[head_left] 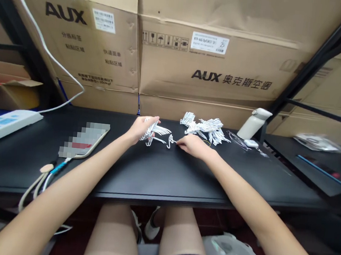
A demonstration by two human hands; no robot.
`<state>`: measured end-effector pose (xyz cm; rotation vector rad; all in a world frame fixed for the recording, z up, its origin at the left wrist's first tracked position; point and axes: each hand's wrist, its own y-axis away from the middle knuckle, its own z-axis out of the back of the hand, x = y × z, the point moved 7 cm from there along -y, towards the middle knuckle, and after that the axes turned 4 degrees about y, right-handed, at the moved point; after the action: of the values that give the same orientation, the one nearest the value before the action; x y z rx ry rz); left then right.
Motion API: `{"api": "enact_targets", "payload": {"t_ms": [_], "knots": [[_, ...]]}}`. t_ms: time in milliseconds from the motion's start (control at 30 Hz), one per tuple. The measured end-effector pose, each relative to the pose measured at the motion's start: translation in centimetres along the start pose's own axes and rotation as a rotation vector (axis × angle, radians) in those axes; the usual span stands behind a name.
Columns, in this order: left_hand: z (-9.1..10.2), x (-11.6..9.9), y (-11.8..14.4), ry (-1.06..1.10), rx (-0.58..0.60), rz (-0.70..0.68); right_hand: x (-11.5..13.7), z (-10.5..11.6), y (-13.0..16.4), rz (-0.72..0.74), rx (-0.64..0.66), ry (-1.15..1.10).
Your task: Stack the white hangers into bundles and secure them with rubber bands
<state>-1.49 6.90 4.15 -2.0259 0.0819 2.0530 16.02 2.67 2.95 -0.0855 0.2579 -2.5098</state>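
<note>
My left hand is closed around a bunch of thin white wire hooks, whose ends stick out to the right. Between the fingertips of my right hand is pinched a white hook; a second one may be with it, too small to tell. The two hands face each other just above the black table, a small gap apart. Behind my right hand lies a loose pile of more white hooks, with a smaller neat cluster at its left.
A phone with a cable lies left of my left arm, beside a white power strip. To the right stand a white bottle and a small white case. Large cardboard panels close off the back of the table.
</note>
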Motion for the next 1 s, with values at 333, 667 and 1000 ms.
{"api": "enact_targets", "payload": {"t_ms": [333,667,1000], "knots": [[-0.9,-0.2,0.5,-0.119,0.028,-0.014,-4.1,0.8,-0.3,-0.235,-0.328,-0.328],[-1.3,-0.1,0.7,-0.286,0.081,-0.098,-6.0,1.0,0.1,-0.366,-0.474,-0.878],[-1.9,-0.2,1.0,-0.305,0.109,-0.126,-3.6,0.4,-0.4,-0.310,-0.385,-1.028]]}}
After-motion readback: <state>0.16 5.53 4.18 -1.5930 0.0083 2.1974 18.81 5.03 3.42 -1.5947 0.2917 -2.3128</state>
